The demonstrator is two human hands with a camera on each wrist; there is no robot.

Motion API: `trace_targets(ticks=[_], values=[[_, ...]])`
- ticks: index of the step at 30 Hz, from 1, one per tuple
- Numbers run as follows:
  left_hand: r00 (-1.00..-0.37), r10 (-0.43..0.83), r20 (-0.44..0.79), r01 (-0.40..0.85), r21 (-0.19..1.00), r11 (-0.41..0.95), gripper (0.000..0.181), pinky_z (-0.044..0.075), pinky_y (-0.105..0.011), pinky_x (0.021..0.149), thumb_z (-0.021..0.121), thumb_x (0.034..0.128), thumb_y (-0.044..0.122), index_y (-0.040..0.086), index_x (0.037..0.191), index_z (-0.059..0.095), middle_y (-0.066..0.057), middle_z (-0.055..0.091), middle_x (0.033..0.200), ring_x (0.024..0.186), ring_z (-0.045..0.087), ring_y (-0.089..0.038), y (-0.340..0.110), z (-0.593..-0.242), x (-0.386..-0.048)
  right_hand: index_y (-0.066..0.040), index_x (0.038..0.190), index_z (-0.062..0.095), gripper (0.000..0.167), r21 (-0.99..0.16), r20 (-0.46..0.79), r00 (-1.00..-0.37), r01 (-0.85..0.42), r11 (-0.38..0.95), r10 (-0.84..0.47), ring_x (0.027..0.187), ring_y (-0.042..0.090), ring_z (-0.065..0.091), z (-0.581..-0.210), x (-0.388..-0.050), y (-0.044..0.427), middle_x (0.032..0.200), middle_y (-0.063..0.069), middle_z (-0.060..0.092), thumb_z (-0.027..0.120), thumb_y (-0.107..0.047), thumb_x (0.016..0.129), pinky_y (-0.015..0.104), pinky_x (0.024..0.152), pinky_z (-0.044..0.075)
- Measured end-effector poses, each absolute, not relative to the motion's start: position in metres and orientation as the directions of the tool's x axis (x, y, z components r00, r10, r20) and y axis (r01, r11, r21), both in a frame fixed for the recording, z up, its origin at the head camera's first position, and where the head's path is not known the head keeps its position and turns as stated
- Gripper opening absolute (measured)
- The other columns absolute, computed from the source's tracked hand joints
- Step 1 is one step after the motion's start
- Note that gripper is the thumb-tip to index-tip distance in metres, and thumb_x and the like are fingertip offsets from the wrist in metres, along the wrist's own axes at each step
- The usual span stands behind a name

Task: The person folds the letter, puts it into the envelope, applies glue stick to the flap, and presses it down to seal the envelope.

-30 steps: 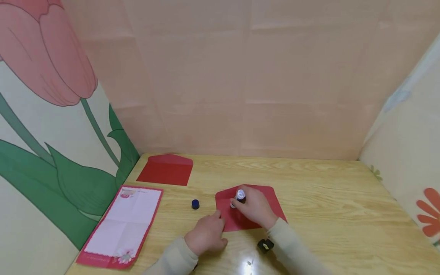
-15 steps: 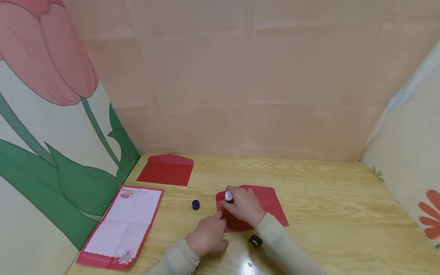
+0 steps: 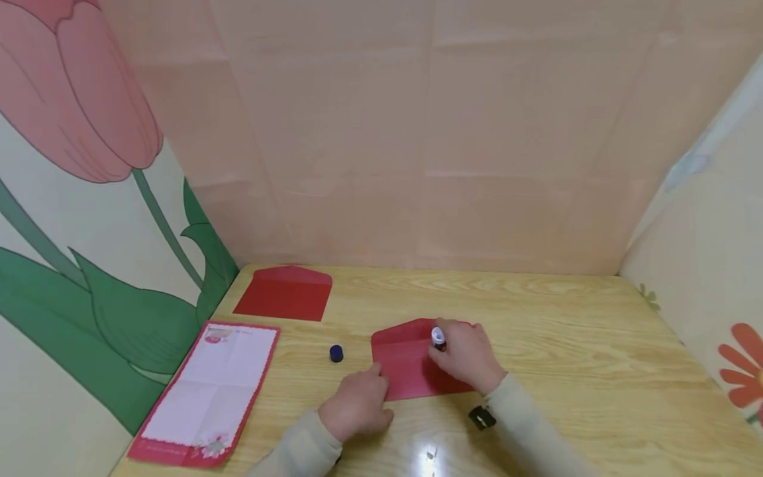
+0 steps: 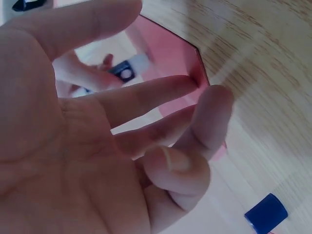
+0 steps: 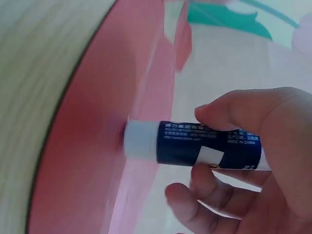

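Observation:
My right hand grips a dark blue and white glue stick between thumb and fingers. In the right wrist view, the stick's white end touches the flap of a red envelope. That envelope lies open on the table, its flap toward the far side. At its left edge, my left hand presses the paper with extended fingertips, while the other fingers bend inward in the left wrist view. The glue stick's blue cap stands on the table left of the envelope.
A second red envelope lies open at the back left. Nearer on the left is a creased sheet of pink-bordered letter paper. Walls with printed flowers enclose the wooden table at the back and sides.
The right hand moved the glue stick left along the flap, then back to the right, beyond where it began. The left hand keeps its place at the envelope's left edge.

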State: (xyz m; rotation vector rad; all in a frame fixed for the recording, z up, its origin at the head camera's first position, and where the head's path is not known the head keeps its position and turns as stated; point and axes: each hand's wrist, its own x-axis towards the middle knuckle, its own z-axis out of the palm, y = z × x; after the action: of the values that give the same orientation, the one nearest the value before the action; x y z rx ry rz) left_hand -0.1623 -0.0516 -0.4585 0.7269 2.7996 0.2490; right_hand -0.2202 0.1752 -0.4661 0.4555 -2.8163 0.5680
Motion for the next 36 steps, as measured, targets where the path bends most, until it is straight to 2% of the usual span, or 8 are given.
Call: trace_targets(ticks=[5,8,14,19,22,26,30,36], values=[[-0.847,0.516,-0.128,0.472,0.265,0.841,0.029,0.051,-0.03,0.072,0.072,0.0874,0.03,0.006,0.103,0.068,-0.002,0.058,0.097,0.076,0.057,-0.013,-0.055,-0.46,-0.17,-0.009,0.091,0.062,0.022,-0.585,0.265,-0.963,-0.205,0.784,-0.054,0.064,0.016,0.055,-0.456,-0.224,0.211,0.078,0.002,0.065,0.075,-0.027,0.088,0.03,0.06,0.048],[-0.842,0.528,-0.111,0.488,0.257,0.834,0.028,0.05,-0.03,0.07,0.071,0.0877,0.032,0.008,0.103,0.068,0.001,0.055,0.093,0.075,0.055,-0.012,-0.058,-0.46,-0.174,-0.008,0.095,0.062,0.023,-0.645,0.237,-0.971,-0.159,0.747,-0.002,0.068,0.017,0.057,-0.452,-0.226,0.229,0.083,0.005,0.067,0.074,-0.027,0.09,0.029,0.061,0.05],[-0.833,0.538,-0.13,0.494,0.263,0.828,0.036,0.048,-0.028,0.068,0.071,0.0903,0.033,0.012,0.12,0.07,0.001,0.052,0.095,0.074,0.051,-0.01,-0.059,-0.46,-0.176,-0.009,0.093,0.061,0.023,-0.617,0.178,-0.975,-0.214,0.757,-0.131,0.069,0.016,0.055,-0.461,-0.226,0.235,0.081,0.001,0.065,0.076,-0.026,0.089,0.029,0.062,0.049],[-0.835,0.531,-0.144,0.485,0.264,0.834,0.038,0.045,-0.027,0.065,0.072,0.0898,0.033,0.014,0.123,0.07,0.001,0.05,0.096,0.071,0.049,-0.01,-0.058,-0.46,-0.176,-0.014,0.086,0.057,0.023,-0.523,0.231,-0.95,-0.301,0.798,-0.208,0.063,0.013,0.051,-0.474,-0.228,0.22,0.071,-0.004,0.057,0.077,-0.025,0.087,0.029,0.059,0.046],[-0.835,0.529,-0.153,0.484,0.255,0.837,0.039,0.045,-0.027,0.063,0.073,0.0886,0.032,0.016,0.124,0.07,0.001,0.049,0.096,0.071,0.049,-0.011,-0.056,-0.461,-0.176,-0.014,0.081,0.055,0.024,-0.429,0.261,-0.945,-0.296,0.853,-0.197,0.058,0.012,0.049,-0.472,-0.227,0.219,0.064,-0.006,0.053,0.075,-0.026,0.087,0.033,0.059,0.042],[-0.837,0.521,-0.167,0.471,0.263,0.842,0.039,0.042,-0.027,0.061,0.074,0.087,0.029,0.016,0.124,0.07,0.001,0.047,0.095,0.069,0.048,-0.011,-0.055,-0.462,-0.173,-0.013,0.08,0.055,0.02,-0.35,0.271,-0.956,-0.203,0.915,-0.108,0.057,0.014,0.05,-0.469,-0.225,0.228,0.062,-0.005,0.053,0.071,-0.023,0.085,0.041,0.061,0.04],[-0.842,0.511,-0.172,0.458,0.272,0.846,0.038,0.043,-0.027,0.062,0.075,0.0863,0.026,0.014,0.122,0.07,0.002,0.048,0.094,0.069,0.048,-0.012,-0.053,-0.458,-0.169,-0.01,0.082,0.057,0.02,-0.41,0.293,-0.953,-0.197,0.891,-0.076,0.057,0.015,0.049,-0.468,-0.224,0.224,0.065,-0.003,0.056,0.073,-0.022,0.085,0.037,0.058,0.043],[-0.839,0.517,-0.172,0.469,0.254,0.846,0.034,0.046,-0.028,0.063,0.075,0.086,0.026,0.011,0.117,0.072,0.0,0.049,0.093,0.069,0.05,-0.013,-0.05,-0.453,-0.167,-0.015,0.085,0.06,0.023,-0.501,0.282,-0.934,-0.338,0.797,-0.219,0.061,0.009,0.05,-0.474,-0.22,0.189,0.07,-0.008,0.057,0.079,-0.027,0.085,0.027,0.06,0.045]])
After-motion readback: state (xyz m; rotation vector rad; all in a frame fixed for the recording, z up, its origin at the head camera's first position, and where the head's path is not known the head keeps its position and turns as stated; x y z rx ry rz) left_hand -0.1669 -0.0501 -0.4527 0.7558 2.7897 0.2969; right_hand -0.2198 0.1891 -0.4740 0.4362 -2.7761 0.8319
